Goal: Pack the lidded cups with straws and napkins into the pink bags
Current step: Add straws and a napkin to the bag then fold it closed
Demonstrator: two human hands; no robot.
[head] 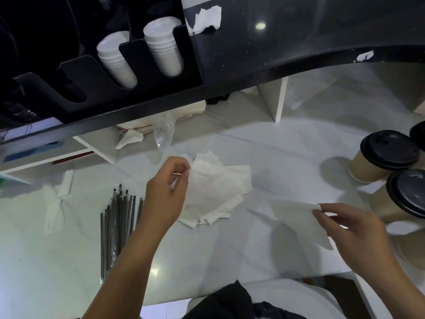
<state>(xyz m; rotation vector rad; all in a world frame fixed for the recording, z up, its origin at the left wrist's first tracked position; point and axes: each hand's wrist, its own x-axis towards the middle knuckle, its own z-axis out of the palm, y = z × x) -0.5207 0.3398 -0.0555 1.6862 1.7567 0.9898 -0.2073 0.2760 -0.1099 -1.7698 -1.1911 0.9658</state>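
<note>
A loose pile of white napkins [216, 189] lies in the middle of the white counter. My left hand [166, 192] rests at the pile's left edge, its fingertips pinching the top napkin. My right hand [354, 236] holds a single white napkin [296, 217] by its corner, lifted to the right of the pile. Several wrapped black straws [116, 224] lie in a bundle left of my left arm. Three brown paper cups with black lids [386, 153] stand at the right edge. No pink bag is in view.
A black shelf [253, 72] overhangs the back of the counter, holding two stacks of white lids [161, 47] in a black dispenser. Crumpled clear plastic [164, 132] and loose paper lie beneath it. A white divider [276, 97] stands at the back.
</note>
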